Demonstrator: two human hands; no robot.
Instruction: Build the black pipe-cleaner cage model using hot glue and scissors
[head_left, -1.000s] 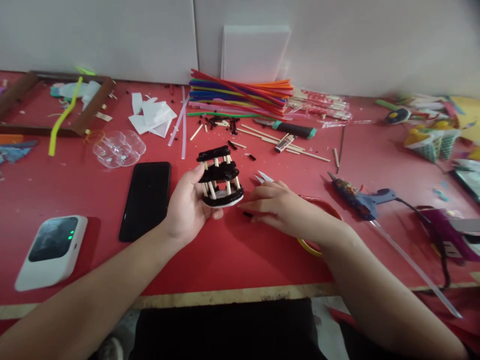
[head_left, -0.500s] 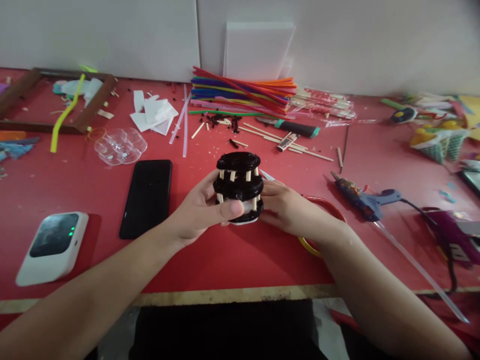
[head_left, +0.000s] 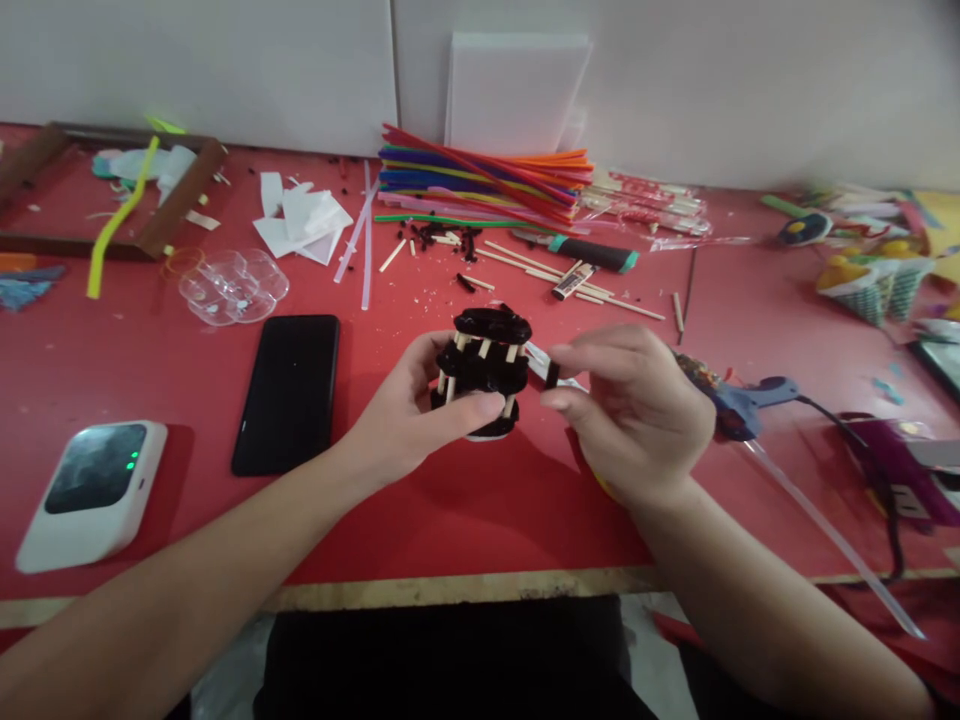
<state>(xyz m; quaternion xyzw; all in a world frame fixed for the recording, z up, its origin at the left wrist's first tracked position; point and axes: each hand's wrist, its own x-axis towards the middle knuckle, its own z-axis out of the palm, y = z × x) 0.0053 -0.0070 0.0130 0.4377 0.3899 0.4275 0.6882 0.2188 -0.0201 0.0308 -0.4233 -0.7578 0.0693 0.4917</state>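
Note:
My left hand (head_left: 442, 410) is wrapped round a small tiered model (head_left: 484, 372), its thumb across the lower front. Black fuzzy rings form the tiers, with short pale wooden sticks standing between them and a whitish base underneath. Just right of the model, my right hand (head_left: 630, 400) pinches a short black piece (head_left: 553, 375) between thumb and fingertips, apart from the model. Scissors (head_left: 544, 362) lie on the table behind the right fingertips, mostly covered by the hand. A glue gun (head_left: 739, 405) rests to the right, its nozzle hidden behind that hand.
On the red table (head_left: 420, 530), a black phone (head_left: 286, 395) and a white device (head_left: 94, 495) lie to the left. Coloured pipe cleaners (head_left: 480, 180) are heaped at the back, near pliers (head_left: 596, 253) and wooden sticks (head_left: 630, 308). The glue gun's cord (head_left: 862, 440) runs right.
My right hand has come off the model and moved right and up, now pinching a short black piece. The model has shifted slightly right and tilted in my left hand.

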